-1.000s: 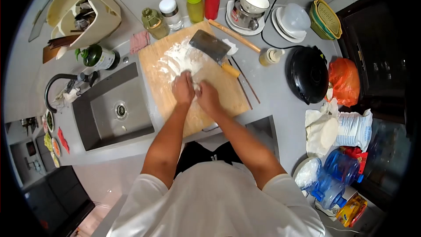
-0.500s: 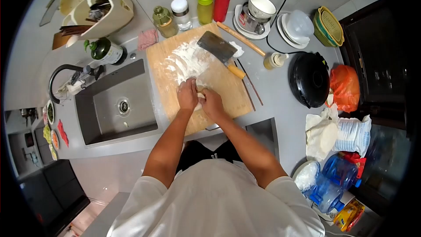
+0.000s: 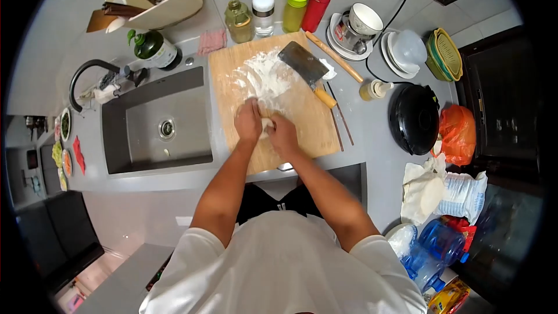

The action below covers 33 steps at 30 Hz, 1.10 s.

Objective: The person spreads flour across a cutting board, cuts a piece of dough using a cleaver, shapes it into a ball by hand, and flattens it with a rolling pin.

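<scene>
A pale lump of dough (image 3: 267, 124) lies on the wooden board (image 3: 317, 139), partly covered by both hands. My left hand (image 3: 249, 120) is closed at its left side, fingers pressed together near the flour. From the right, my right hand (image 3: 282, 135) curls its fingers around the dough. Loose white flour (image 3: 264, 75) is spread over the board just beyond the hands. A cleaver (image 3: 303, 63) with a wooden handle rests at the board's upper right, apart from both hands.
Left of the board is a sink (image 3: 157, 157) with a black faucet (image 3: 87, 70). A rolling pin (image 3: 334, 57) and chopsticks (image 3: 342, 115) lie to the right. Several bottles, including a red flask (image 3: 317, 9), line the back. A round black appliance (image 3: 414, 119) stands farther right.
The camera view has turned slightly, so the counter appears shifted. Both hands stay at the dough, with only a small change in their position around it.
</scene>
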{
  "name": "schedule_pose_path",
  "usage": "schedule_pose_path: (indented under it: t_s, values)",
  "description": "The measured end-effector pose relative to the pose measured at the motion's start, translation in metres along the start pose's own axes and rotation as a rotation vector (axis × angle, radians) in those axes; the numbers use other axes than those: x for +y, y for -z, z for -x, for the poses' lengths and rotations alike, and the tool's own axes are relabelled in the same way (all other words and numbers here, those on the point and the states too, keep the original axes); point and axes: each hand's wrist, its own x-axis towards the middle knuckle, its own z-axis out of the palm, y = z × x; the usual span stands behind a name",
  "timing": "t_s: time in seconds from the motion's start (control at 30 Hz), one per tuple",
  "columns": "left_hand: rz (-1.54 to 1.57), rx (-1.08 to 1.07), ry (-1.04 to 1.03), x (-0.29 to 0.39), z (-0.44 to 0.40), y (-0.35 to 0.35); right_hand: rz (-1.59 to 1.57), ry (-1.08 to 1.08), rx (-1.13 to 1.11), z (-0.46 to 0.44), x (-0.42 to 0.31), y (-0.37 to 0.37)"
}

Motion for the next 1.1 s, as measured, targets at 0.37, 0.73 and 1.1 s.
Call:
schedule_pose_path:
  t_s: [0.37, 0.73, 1.1]
  values:
    - [0.226, 0.164, -0.013, -0.023, 0.067, 0.021, -0.024, 0.037, -0.213, 0.032, -0.013, -0.018]
    - [0.678, 0.078, 0.327, -0.03, 0.043, 0.051, -0.29, 0.156, -0.216, 0.028, -0.038, -0.019]
    - [0.868, 0.145, 0.456, -0.027, -0.002, 0.041, 0.051, 0.216, -0.056, -0.023, -0.035, -0.041]
